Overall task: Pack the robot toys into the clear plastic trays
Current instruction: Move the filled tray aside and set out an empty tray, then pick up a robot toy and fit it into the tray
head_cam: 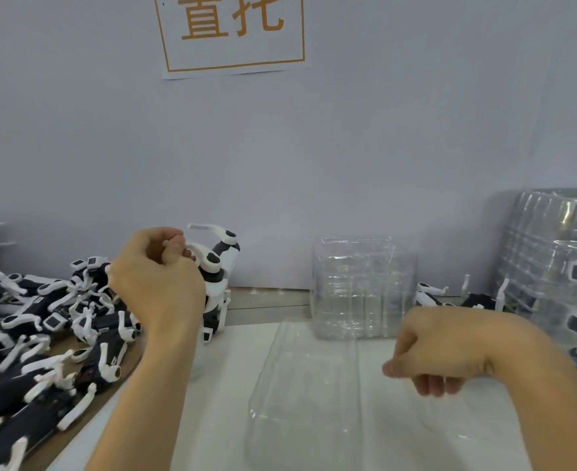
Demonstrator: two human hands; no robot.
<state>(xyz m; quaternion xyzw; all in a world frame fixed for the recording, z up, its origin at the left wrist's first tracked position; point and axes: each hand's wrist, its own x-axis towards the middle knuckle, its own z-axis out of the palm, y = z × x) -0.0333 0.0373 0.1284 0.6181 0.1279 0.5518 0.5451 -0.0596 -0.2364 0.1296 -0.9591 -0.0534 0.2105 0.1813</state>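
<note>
Single head view, looking forward and down over table (219, 385) toward wall (382, 147), hands close below

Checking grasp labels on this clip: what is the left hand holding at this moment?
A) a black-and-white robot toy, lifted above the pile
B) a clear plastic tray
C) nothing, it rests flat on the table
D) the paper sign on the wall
A: the left hand has its fingers curled round a robot toy, held up beside the pile of toys, while the clear tray lies on the table in front.
</note>
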